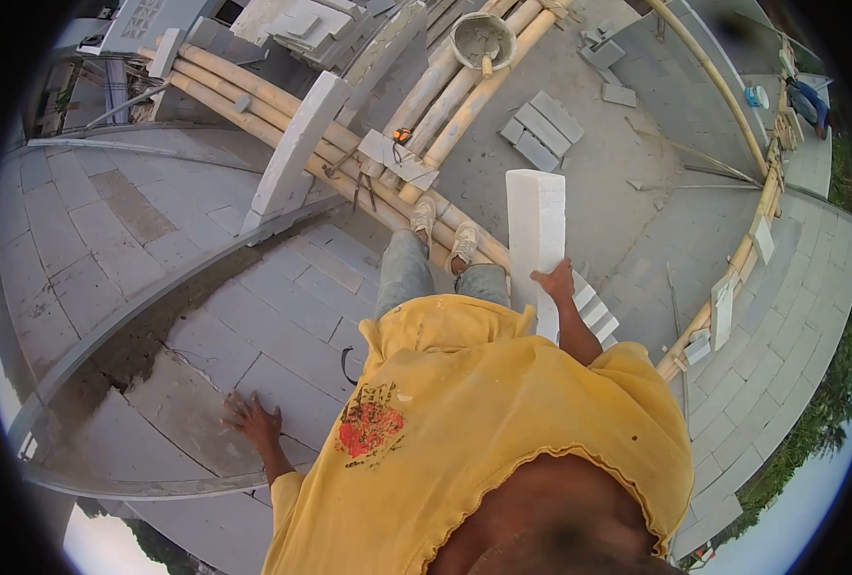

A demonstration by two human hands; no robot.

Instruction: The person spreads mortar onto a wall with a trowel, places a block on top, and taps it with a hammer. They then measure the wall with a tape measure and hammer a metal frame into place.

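Note:
My right hand grips a long white lightweight concrete block by its side edge. The block stands tall beside my right leg, its lower end partly hidden by my arm and yellow shirt. On the left, my left hand rests with fingers spread against the grey block wall, near a mortar-smeared patch. Beneath my feet run bamboo poles. Just past my shoes, a small board lies across the poles, with an orange tape measure on it.
A mortar bucket with a trowel stands on the poles ahead. Several blocks lie stacked on the floor below, and more sit by my right arm. An upright block column rises at left. Another person is at far right.

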